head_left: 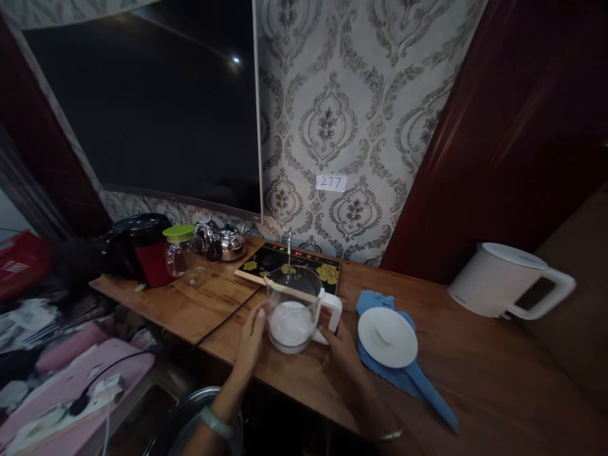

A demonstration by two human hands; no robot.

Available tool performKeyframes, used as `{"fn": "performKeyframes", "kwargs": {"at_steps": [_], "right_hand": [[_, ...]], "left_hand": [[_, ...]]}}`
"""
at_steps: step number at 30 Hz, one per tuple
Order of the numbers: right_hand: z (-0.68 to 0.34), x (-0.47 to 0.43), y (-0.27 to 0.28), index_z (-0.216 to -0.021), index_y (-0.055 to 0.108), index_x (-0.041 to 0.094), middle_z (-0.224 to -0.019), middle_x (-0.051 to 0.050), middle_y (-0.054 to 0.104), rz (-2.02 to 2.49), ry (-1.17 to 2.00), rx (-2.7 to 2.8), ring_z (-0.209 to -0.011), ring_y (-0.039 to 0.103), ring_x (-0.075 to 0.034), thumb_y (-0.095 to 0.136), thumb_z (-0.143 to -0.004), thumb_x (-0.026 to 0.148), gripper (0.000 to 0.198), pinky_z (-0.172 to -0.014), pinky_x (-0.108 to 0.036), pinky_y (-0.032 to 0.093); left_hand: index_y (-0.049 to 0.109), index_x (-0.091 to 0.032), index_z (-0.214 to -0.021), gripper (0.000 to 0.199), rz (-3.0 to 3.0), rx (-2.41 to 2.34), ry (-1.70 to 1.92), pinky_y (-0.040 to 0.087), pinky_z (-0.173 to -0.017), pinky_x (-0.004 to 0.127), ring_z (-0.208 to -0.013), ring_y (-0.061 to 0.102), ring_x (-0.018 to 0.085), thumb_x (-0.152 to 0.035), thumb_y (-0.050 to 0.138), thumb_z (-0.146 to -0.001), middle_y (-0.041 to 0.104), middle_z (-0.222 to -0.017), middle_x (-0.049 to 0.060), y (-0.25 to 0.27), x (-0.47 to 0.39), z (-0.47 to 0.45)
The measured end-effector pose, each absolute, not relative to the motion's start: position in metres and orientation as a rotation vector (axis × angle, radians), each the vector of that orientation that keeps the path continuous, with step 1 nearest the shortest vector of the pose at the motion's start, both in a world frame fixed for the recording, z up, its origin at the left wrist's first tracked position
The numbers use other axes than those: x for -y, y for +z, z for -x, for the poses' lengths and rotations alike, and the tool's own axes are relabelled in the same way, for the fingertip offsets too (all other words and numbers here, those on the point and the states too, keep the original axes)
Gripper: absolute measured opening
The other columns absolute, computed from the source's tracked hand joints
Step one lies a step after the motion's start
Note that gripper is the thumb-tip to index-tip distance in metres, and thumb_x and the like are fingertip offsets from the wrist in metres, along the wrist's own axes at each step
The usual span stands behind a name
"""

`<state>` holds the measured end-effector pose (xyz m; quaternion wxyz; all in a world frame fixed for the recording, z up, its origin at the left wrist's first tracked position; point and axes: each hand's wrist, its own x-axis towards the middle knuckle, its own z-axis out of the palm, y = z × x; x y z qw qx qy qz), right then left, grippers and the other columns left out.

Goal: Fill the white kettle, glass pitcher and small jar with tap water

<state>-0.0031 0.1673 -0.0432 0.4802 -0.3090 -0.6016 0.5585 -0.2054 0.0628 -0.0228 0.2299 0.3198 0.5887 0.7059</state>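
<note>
A clear glass jug (pixel 291 326) with a white handle and a white inner base is near the front edge of the wooden table, between my two hands. My left hand (pixel 251 335) is against the jug's left side, its thumb along the glass and the other fingers partly hidden. On the other side, my right hand (pixel 338 345) grips the lower part of the white handle. The jug's top is uncovered. To the right, a round white lid (pixel 387 337) rests on a blue cloth (pixel 430 396).
Behind the jug lies a black induction cooker (pixel 266 258) with yellow flowers, a thin metal spout (pixel 289 244) rising at it. A white electric kettle (pixel 498 278) stands right. Left are a green-lidded glass pitcher (pixel 183 253), shiny metal kettles (pixel 228 244) and a black-and-red appliance (pixel 154 253).
</note>
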Motion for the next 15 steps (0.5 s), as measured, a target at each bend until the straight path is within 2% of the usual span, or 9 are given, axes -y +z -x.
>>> {"fn": "performKeyframes", "kwargs": {"at_steps": [3,6,9,11,12,15], "right_hand": [[-0.003,-0.152,-0.055,-0.136,0.059,0.024,-0.138,-0.013,0.066,0.88,1.29,1.434,-0.131,0.059,-0.034,0.075,-0.076,0.041,0.065,-0.112,-0.055,0.044],[-0.013,-0.13,-0.069,-0.149,0.044,0.028,-0.15,-0.012,0.056,0.899,1.323,1.335,-0.135,0.057,-0.029,0.062,-0.086,0.035,0.066,-0.111,-0.049,0.047],[-0.022,-0.115,-0.084,-0.146,0.048,0.027,-0.143,-0.013,0.061,0.944,1.285,1.333,-0.127,0.063,-0.031,0.064,-0.085,0.039,0.064,-0.104,-0.048,0.053],[-0.026,-0.113,-0.093,-0.144,0.052,0.027,-0.135,-0.013,0.066,0.98,1.249,1.382,-0.12,0.067,-0.032,0.065,-0.084,0.043,0.064,-0.098,-0.048,0.056],[-0.028,-0.114,-0.097,-0.143,0.054,0.028,-0.131,-0.013,0.068,0.998,1.231,1.408,-0.116,0.068,-0.033,0.065,-0.084,0.044,0.063,-0.096,-0.048,0.057],[-0.031,-0.12,-0.102,-0.136,0.063,0.038,-0.117,-0.006,0.075,1.054,1.157,1.479,-0.103,0.072,-0.034,0.07,-0.079,0.042,0.057,-0.087,-0.048,0.061]], "left_hand": [[0.076,-0.018,-0.107,0.063,-0.876,-1.648,1.92,0.056,-0.095,0.044,-0.106,0.072,0.029,-0.072,0.065,-0.076,0.077,-0.113,0.015,-0.022,-0.068,0.226],[0.076,-0.017,-0.102,0.059,-0.967,-1.722,1.948,0.057,-0.092,0.044,-0.098,0.073,0.029,-0.068,0.066,-0.076,0.078,-0.103,0.013,-0.014,-0.085,0.255],[0.076,-0.017,-0.104,0.047,-1.222,-1.901,1.872,0.057,-0.091,0.042,-0.096,0.073,0.027,-0.056,0.058,-0.084,0.078,-0.099,0.012,0.003,-0.117,0.283],[0.074,-0.016,-0.114,0.043,-1.52,-2.096,1.609,0.057,-0.088,0.038,-0.097,0.072,0.025,-0.038,0.044,-0.093,0.077,-0.102,0.012,0.018,-0.145,0.298],[0.073,-0.017,-0.117,0.043,-1.674,-2.235,1.396,0.056,-0.087,0.037,-0.096,0.071,0.023,-0.029,0.038,-0.094,0.077,-0.102,0.012,0.026,-0.159,0.304],[0.075,-0.021,-0.116,0.043,-1.814,-2.309,1.169,0.051,-0.095,0.038,-0.101,0.066,0.025,-0.014,0.044,-0.087,0.076,-0.101,0.011,0.044,-0.203,0.315]]}}
